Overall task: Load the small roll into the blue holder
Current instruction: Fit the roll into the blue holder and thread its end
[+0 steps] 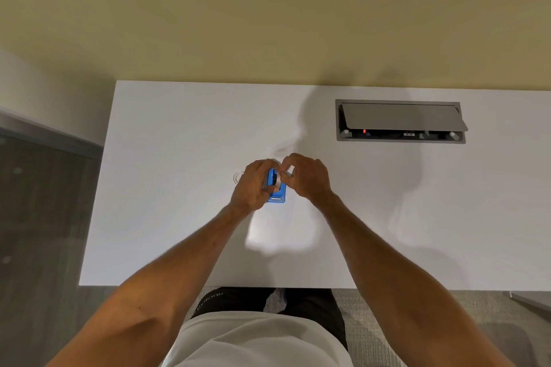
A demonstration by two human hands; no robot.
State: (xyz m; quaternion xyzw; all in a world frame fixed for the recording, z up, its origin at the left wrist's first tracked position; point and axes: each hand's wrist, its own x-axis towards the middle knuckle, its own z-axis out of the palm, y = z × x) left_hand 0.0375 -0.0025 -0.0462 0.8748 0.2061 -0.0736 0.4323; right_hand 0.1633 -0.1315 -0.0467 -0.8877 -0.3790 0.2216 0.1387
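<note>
The blue holder (276, 192) stands on the white table (179, 173), near the middle. My left hand (253, 185) is wrapped around its left side and grips it. My right hand (307, 176) pinches something small and pale at the holder's top right edge, at about the roll's seat; fingers hide most of it. A dark part with a white strip shows inside the holder between the two hands. A clear ring-shaped roll (238, 178) lies flat on the table just left of my left hand.
A grey recessed cable box (401, 121) with its lid propped open sits in the table at the back right. The table's front edge runs close to my body. A yellow wall stands behind the table.
</note>
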